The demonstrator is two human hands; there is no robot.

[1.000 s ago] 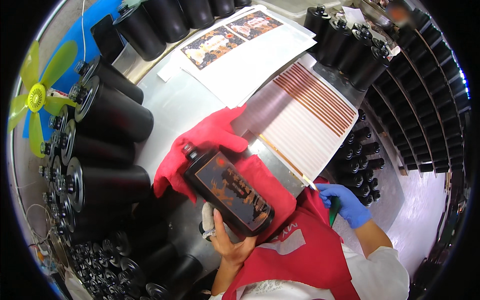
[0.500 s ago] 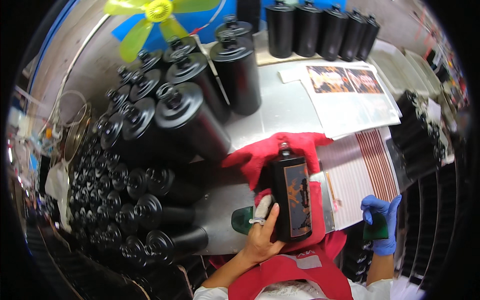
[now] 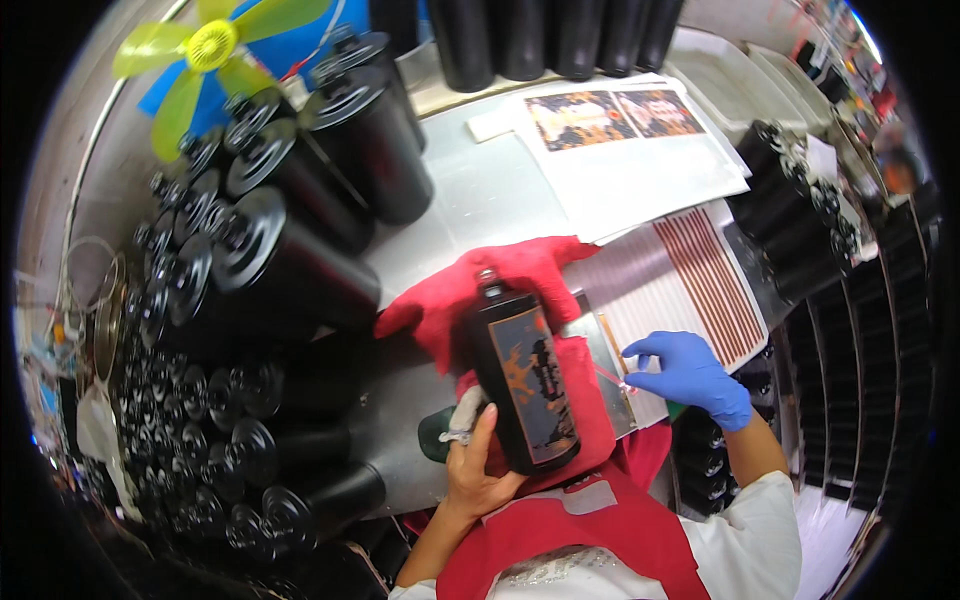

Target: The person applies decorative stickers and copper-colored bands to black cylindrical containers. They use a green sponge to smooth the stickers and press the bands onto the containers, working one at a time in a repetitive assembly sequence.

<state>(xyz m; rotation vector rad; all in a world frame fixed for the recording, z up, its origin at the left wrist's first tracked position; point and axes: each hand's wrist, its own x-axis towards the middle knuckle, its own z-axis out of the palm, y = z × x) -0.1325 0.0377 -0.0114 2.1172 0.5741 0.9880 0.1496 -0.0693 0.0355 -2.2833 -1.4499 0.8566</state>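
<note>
My left hand [image 3: 482,475], one finger wrapped in white and wearing a ring, grips the lower side of a black bottle [image 3: 500,345] with a dark grey and orange label. The bottle lies tilted on a red cloth [image 3: 430,290]. My right hand [image 3: 695,378], in a blue glove, has thumb and forefinger apart beside a thin pinkish stick-like thing [image 3: 612,378]. Part of a green pad [image 3: 676,410] shows below that hand. A dark green piece [image 3: 435,435] lies by my left hand.
Many black bottles [image 3: 260,235] crowd the left side, others [image 3: 520,40] line the back. A yellow fan [image 3: 211,45] stands far left. Printed sheets [image 3: 640,185] and a striped sheet [image 3: 700,280] lie right of the cloth; pale trays [image 3: 725,85] sit behind. Racks stand at right.
The right hand has come inward toward the thin stick and no longer holds the green pad. My left hand keeps its grip on the bottle. The whole view has shifted.
</note>
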